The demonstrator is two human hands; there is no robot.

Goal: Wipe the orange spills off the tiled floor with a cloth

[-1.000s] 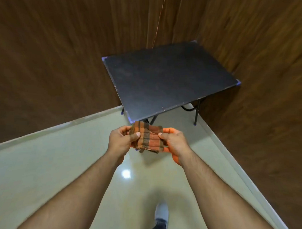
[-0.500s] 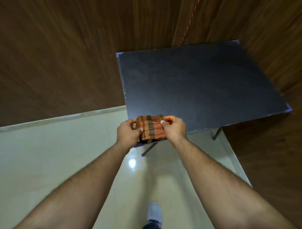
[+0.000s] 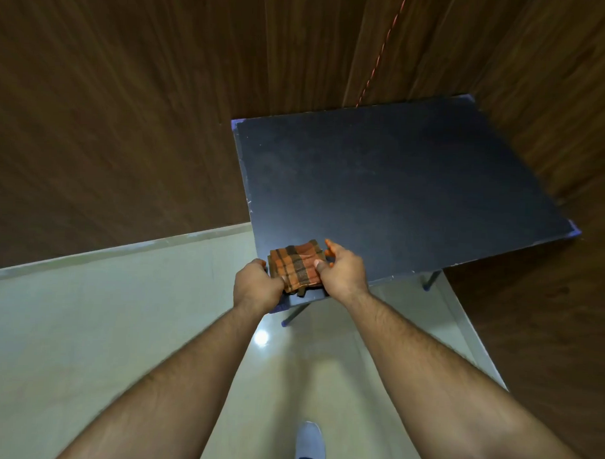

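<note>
A folded orange and brown checked cloth [image 3: 297, 266] lies over the near left corner of a black table [image 3: 398, 184]. My left hand [image 3: 256, 289] grips the cloth's near left edge. My right hand [image 3: 340, 273] pinches its right edge with thumb and fingers, and its fingertips look stained orange. Pale green floor tiles [image 3: 85, 324] fill the lower left; no orange spill shows on them in this view.
Dark wood-panelled walls [image 3: 127, 103] enclose the corner behind and right of the table. A thin red cord [image 3: 379, 57] hangs down the back wall. The table's metal legs [image 3: 296, 313] stand on the floor. My shoe [image 3: 309, 446] is at the bottom edge.
I have stepped closer to the table, and both hands carried the cloth forward from over the floor onto the table's near left corner.
</note>
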